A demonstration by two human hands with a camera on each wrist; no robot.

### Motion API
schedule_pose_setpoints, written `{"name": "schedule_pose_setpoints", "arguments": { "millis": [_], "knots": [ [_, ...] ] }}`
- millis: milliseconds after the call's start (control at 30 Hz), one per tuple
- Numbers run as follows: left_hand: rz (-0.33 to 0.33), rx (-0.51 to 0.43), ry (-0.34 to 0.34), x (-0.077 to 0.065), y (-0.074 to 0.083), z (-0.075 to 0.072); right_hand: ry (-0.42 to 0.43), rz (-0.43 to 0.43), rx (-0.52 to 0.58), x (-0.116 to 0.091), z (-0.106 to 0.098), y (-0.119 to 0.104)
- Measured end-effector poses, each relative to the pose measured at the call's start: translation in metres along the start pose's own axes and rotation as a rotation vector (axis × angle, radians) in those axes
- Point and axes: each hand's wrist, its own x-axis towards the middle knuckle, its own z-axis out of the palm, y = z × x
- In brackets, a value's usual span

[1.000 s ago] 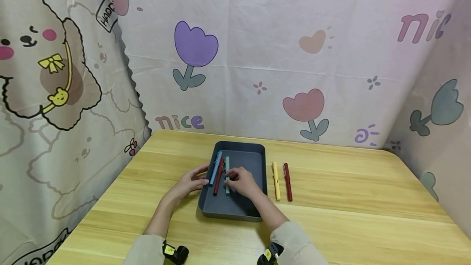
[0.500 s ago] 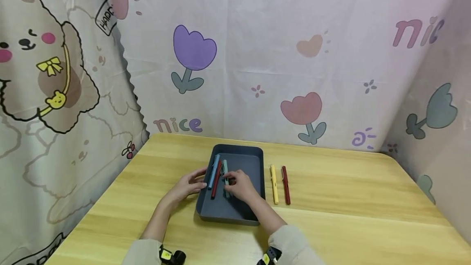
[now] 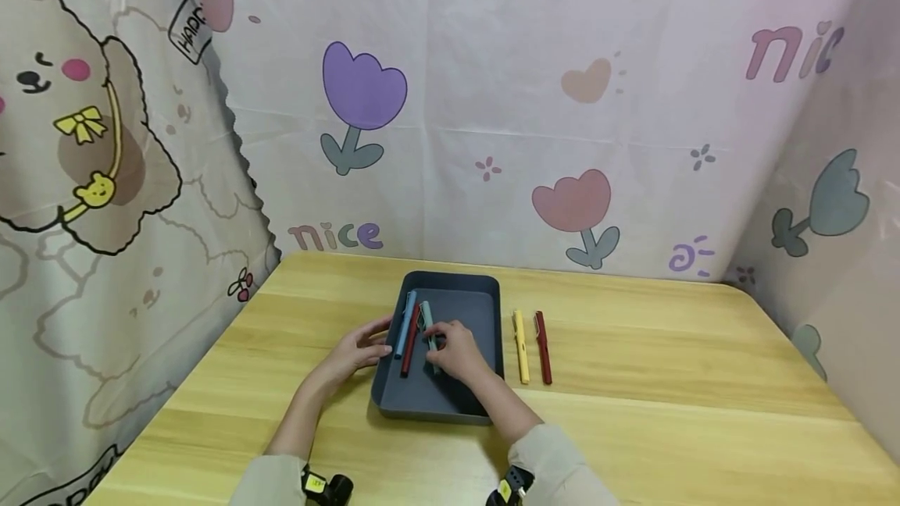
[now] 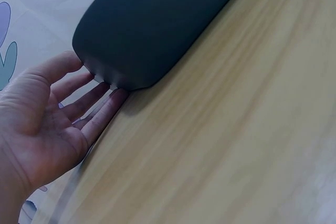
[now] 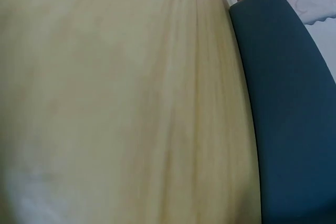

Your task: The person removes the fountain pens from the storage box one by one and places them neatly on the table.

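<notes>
A dark grey tray [image 3: 467, 304] lies on the wooden table. In it, a blue pen [image 3: 405, 325] and a dark red pen [image 3: 411, 342] lie side by side near the left wall. My right hand [image 3: 460, 351] reaches over the tray and pinches a light green pen [image 3: 426, 312] just right of them; the hand covers part of it. My left hand [image 3: 355, 350] is at the tray's left side. In the left wrist view its extended fingers [image 4: 86, 100] touch the tray's outer wall [image 4: 142, 30]. The right wrist view shows the tray's side but not the right hand.
To the right of the tray, a yellow pen [image 3: 521, 346] and another dark red pen [image 3: 544, 347] lie on the table [image 3: 633, 358]. A printed cloth [image 3: 450, 100] hangs behind the table and along both sides.
The green pen has turned slightly in the right hand, its near end swinging right relative to the tray. The left hand stays at the tray's side. The head view has shifted a little.
</notes>
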Motion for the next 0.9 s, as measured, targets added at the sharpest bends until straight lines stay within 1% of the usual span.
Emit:
{"name": "schedule_pose_setpoints", "arguments": {
  "millis": [167, 333, 600, 733, 900],
  "knots": [
    [0.004, 0.001, -0.014, 0.0002, 0.0013, -0.001, 0.014, 0.019, 0.007, 0.0005, 0.0002, -0.0008],
    [0.006, -0.003, -0.021, -0.0001, 0.0022, -0.0014, 0.017, 0.014, 0.017, 0.0008, -0.0011, -0.0007],
    [0.018, -0.008, -0.019, 0.0002, 0.0014, -0.0015, 0.009, 0.058, 0.144, 0.0022, -0.0052, 0.0033],
    [0.006, 0.0, -0.006, -0.0001, 0.0017, -0.0011, 0.02, 0.069, 0.18, 0.0018, -0.0066, 0.0035],
    [0.008, 0.01, 0.001, -0.0004, 0.0012, -0.0011, 0.024, 0.102, 0.24, 0.0005, -0.0078, 0.0041]
  ]
}}
